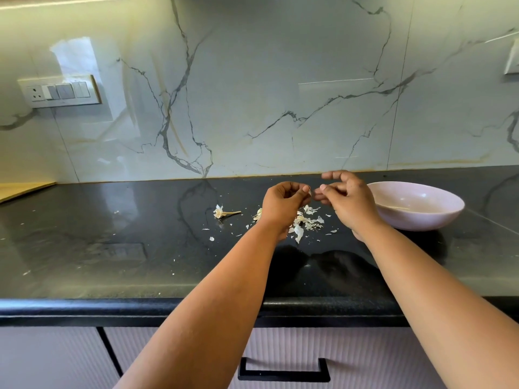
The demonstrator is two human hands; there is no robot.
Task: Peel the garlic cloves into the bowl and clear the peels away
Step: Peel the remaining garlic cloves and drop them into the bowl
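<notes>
Peeling a garlic clove above the black desk

My left grip (283, 202) pinches a garlic clove (309, 191) at frame centre, too hidden to tell its axis; my right grip (344, 199), fingers curled, picks at it. Peels (307, 221) litter the glossy desk (112, 248) below, pink bowl (415, 206) right, marble wall (252, 94) behind.

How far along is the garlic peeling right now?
Well underway: loose peels and a bare garlic stem lie on the black counter. In hand: the left hand pinches a clove while the right hand picks at it. Left: the clove into the pink bowl, whose contents are hidden, then clearing peels.
</notes>
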